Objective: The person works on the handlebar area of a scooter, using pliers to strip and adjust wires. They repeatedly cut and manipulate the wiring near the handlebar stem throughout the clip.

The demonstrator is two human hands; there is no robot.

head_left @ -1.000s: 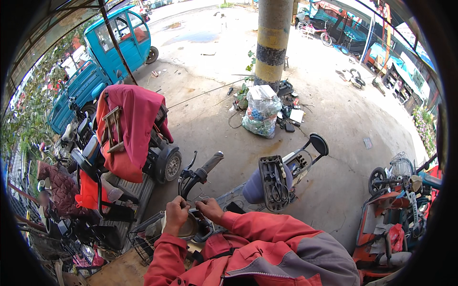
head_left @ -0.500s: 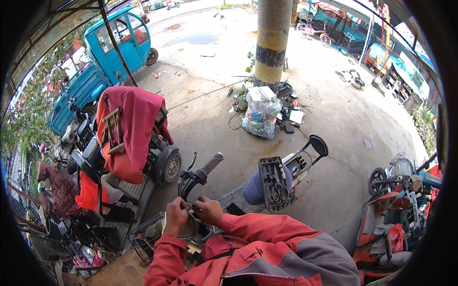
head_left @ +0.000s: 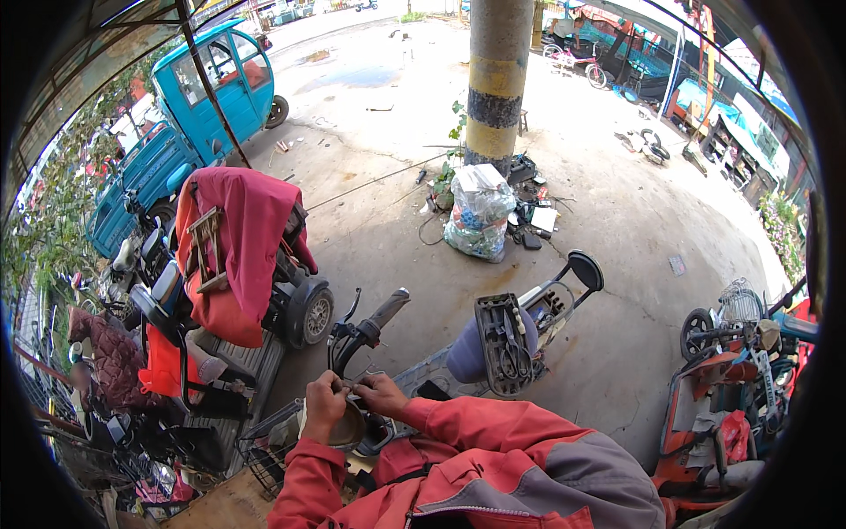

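Close together at the handlebar of an electric scooter, both my hands have their fingers pinched. My left hand (head_left: 324, 406) and my right hand (head_left: 381, 394) nearly meet above a rounded tan part (head_left: 350, 427), perhaps the headlight housing. Something small and thin seems to lie between the fingertips, too small to name. Just beyond them rises the black handlebar grip (head_left: 388, 309) with its brake lever (head_left: 351, 305). On the scooter's purple seat (head_left: 464, 360) rests an open tool case (head_left: 504, 346) holding several hand tools.
A three-wheeler draped with a red cover (head_left: 251, 238) stands at left, a blue cargo tricycle (head_left: 211, 97) behind it. A striped pillar (head_left: 495, 97) with a bag of bottles (head_left: 478, 216) is ahead. At right is an orange scooter (head_left: 692, 397); a wire basket (head_left: 264, 463) sits near my left forearm.
My right hand has shifted slightly, its fingers now more curled beside the left. The left hand stays almost in place, and the view has tilted a little.
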